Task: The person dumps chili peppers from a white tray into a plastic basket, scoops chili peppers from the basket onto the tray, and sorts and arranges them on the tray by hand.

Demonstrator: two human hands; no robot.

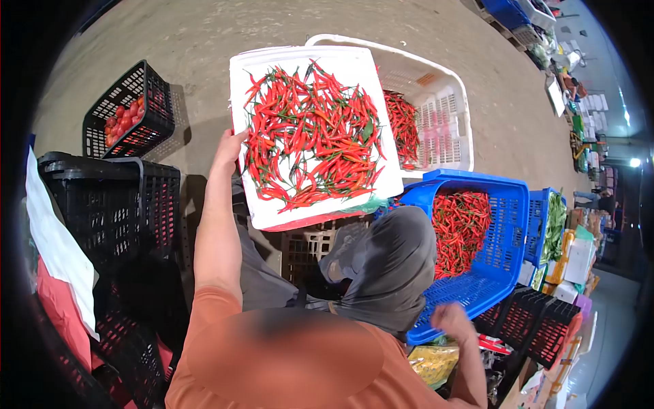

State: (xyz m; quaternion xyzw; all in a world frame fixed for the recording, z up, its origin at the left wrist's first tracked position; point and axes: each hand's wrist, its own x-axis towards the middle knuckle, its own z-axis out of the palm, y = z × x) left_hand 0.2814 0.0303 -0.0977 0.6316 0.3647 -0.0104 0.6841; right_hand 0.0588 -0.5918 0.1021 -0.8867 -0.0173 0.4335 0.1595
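My left hand [231, 147] grips the left edge of a white foam tray [255, 204], thumb on the rim. Spread over the tray are many red chilies [310, 136] with green stems and a green leaf among them. Over the near end of a blue crate [504, 235], my right hand [453, 319] hangs slightly blurred with curled fingers. Whether it holds anything is hidden. A heap of red chilies [460, 228] lies in the blue crate. Behind the tray, partly covered by it, a white crate [443, 126] also holds red chilies [402, 126].
A black crate [153, 102] with tomatoes [124, 123] stands on the concrete floor at the far left. Black crates [102, 198] are stacked at my left side. To the right are a blue crate of green produce [555, 218], another black crate [538, 317] and a yellow bag [434, 365].
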